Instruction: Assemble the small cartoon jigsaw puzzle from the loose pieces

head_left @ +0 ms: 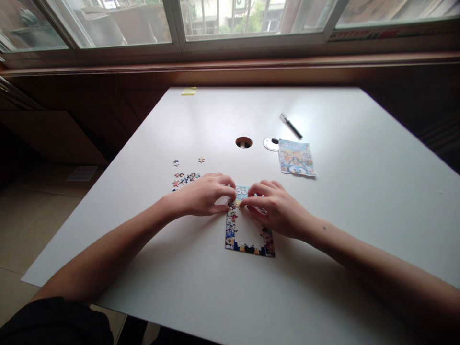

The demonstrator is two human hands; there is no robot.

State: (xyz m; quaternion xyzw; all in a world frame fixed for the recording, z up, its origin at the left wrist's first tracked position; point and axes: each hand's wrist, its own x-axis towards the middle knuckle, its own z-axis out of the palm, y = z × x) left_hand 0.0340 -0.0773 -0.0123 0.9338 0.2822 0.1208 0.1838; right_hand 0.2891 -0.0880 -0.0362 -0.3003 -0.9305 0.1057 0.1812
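Multicoloured rectangular jigsaw puzzle (230, 237) with a pale middle lay flat on the smooth white worktop (179, 278), beneath and between the fingers. Small loose multicoloured interlocking pieces (185, 180) lay left of the left fingers (225, 192), which curled at the puzzle's upper left edge. The right fingers (257, 201) bent over its upper right part; I could not tell whether either set pinched a piece. Beyond them, rightward, lay a black-and-silver cylindrical pen (292, 126) and a colourful rectangular picture sheet (296, 155).

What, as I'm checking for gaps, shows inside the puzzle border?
Inside the puzzle border, what appears to be white tabletop shows. The left hand partly covers its upper left, and the right hand its upper right; what lies beneath them can't be seen.
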